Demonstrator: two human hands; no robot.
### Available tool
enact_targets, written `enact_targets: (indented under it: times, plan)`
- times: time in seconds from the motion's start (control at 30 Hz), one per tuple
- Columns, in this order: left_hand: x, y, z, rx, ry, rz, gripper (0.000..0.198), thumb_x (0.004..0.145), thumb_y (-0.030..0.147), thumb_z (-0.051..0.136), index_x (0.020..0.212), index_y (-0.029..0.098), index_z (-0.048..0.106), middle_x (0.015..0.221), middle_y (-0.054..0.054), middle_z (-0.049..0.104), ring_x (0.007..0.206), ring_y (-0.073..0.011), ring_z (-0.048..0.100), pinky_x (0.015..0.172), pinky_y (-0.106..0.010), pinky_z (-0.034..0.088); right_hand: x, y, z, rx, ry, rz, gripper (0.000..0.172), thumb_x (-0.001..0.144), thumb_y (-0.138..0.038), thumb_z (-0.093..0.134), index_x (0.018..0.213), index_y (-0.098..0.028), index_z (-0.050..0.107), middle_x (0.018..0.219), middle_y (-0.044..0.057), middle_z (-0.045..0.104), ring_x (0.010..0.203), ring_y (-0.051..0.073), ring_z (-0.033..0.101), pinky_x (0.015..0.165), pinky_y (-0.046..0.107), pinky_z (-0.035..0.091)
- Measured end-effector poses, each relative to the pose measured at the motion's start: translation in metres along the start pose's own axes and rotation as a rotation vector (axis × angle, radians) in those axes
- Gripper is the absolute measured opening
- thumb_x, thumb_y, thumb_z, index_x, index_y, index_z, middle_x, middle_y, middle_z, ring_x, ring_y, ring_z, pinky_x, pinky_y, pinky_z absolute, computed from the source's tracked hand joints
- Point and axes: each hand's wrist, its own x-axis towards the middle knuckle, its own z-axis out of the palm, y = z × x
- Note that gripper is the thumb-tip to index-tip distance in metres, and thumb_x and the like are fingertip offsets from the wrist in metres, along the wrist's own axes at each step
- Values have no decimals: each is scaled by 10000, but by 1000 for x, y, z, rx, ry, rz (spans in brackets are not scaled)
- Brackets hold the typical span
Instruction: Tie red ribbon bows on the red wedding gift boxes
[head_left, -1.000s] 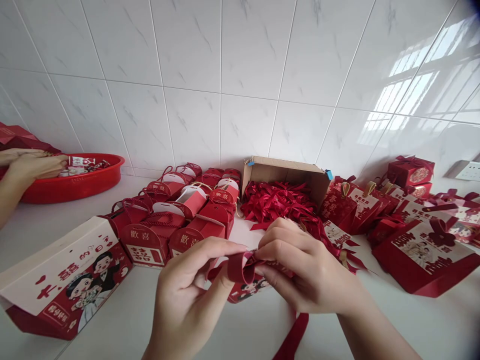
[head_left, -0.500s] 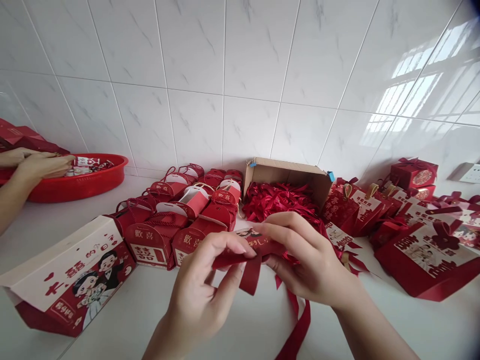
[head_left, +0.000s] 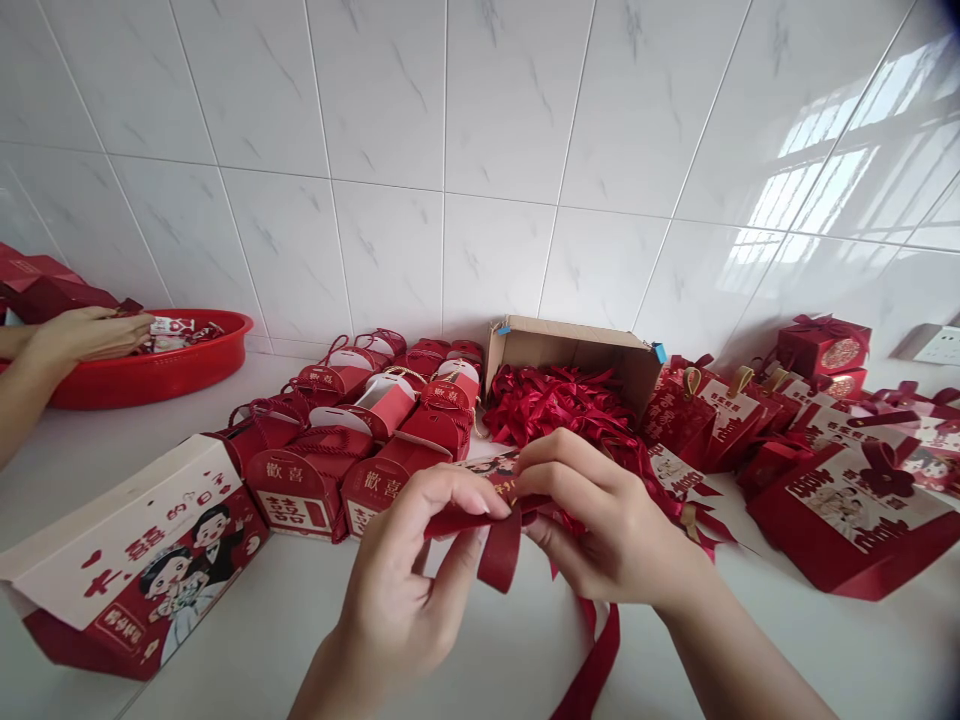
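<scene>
My left hand (head_left: 420, 575) is closed, pinching a dark red ribbon (head_left: 501, 560) between thumb and fingertips; a short loop of it hangs below. Close by on the right, my right hand (head_left: 600, 520) is also closed, its fingertips pressed on the ribbon. A printed red piece with a small picture and gold lettering (head_left: 487, 468) shows behind my fingers; they hide most of it, so I cannot tell whether it is a box or a card. Another length of red ribbon (head_left: 600, 655) lies on the white counter (head_left: 495, 660) below my right hand.
A cardboard box (head_left: 577, 345) spills red ribbons (head_left: 559, 405). Several red candy boxes (head_left: 296, 490) stand left of it; a larger cartoon-couple box (head_left: 142, 560) is nearer. More gift boxes (head_left: 847, 510) fill the right. Another person's hands (head_left: 90, 335) work over a red basin (head_left: 187, 375).
My right fingers have curled in closer and lower on the ribbon, while my left pinch stays put. At far left, the other person's hand has shifted slightly.
</scene>
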Motion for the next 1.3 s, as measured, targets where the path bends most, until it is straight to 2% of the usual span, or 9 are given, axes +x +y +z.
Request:
enact_targets:
  times: [0.17, 0.4, 0.6, 0.77, 0.9, 1.0, 1.13, 1.23, 1.3]
  plan:
    - [-2, 2, 2, -64, 23, -48, 238, 856, 68, 494, 991, 263, 484, 920, -27, 571, 866, -148, 602, 725, -241, 561, 2, -1, 1, -23, 1, -33, 103, 894, -129, 467, 979, -172, 508, 856, 83, 555, 806, 192, 517, 680, 346, 494]
    - [1, 6, 3, 1, -3, -219, 406, 862, 156, 539, 1228, 276, 410, 1141, -83, 580, 1006, -188, 610, 826, -273, 544, 4, -2, 0, -20, -18, -9, 94, 886, -110, 462, 954, -159, 505, 831, 85, 550, 766, 187, 495, 668, 343, 478]
    - [1, 2, 3, 30, 53, -252, 341, 845, 198, 571, 1162, 252, 457, 1048, -74, 614, 845, -161, 639, 712, -247, 553, 6, -2, 0, 25, -16, 34, 73, 863, -105, 484, 915, -154, 500, 849, 85, 532, 769, 175, 484, 673, 310, 471]
    - [-1, -4, 2, 49, 79, -165, 359, 817, 175, 589, 1146, 268, 478, 962, -52, 625, 821, -170, 639, 623, -224, 558, 5, -3, 4, 70, -43, 103, 34, 851, -129, 487, 868, -156, 499, 842, 82, 524, 759, 165, 488, 655, 277, 462]
    - [4, -13, 10, 43, 130, -158, 470, 799, 177, 619, 1228, 281, 457, 1056, -51, 606, 951, -177, 625, 818, -283, 547, 6, 9, -7, -50, -97, 147, 77, 851, -190, 499, 776, -173, 497, 775, 50, 523, 694, 150, 468, 627, 270, 423]
    - [11, -20, 16, 106, 271, -102, 687, 738, 173, 690, 1344, 277, 383, 1276, -84, 521, 1216, -224, 496, 1006, -353, 433, -1, 27, -38, -158, -160, 347, 179, 817, -207, 555, 660, -182, 473, 697, 10, 505, 642, 127, 452, 589, 252, 378]
    - [19, -28, 10, 114, 481, -129, 684, 678, 126, 731, 1298, 233, 462, 1260, -105, 559, 1211, -230, 510, 939, -313, 460, -29, 40, -97, -233, -57, 800, 269, 795, -351, 599, 606, -178, 515, 599, -11, 513, 547, 114, 449, 507, 245, 336]
    - [21, -34, 3, 79, 560, -149, 607, 660, 88, 733, 1219, 223, 538, 1176, -83, 610, 1142, -194, 563, 853, -235, 486, -54, 45, -132, -339, 242, 1164, 270, 695, -427, 687, 655, -169, 614, 577, 7, 556, 507, 126, 474, 480, 263, 340]
    - [22, -37, 1, 63, 594, -153, 597, 647, 67, 735, 1196, 222, 559, 1154, -71, 623, 1109, -173, 582, 820, -202, 489, -69, 53, -147, -441, 495, 1319, 275, 640, -415, 728, 716, -157, 671, 572, 21, 561, 495, 133, 467, 478, 287, 349]
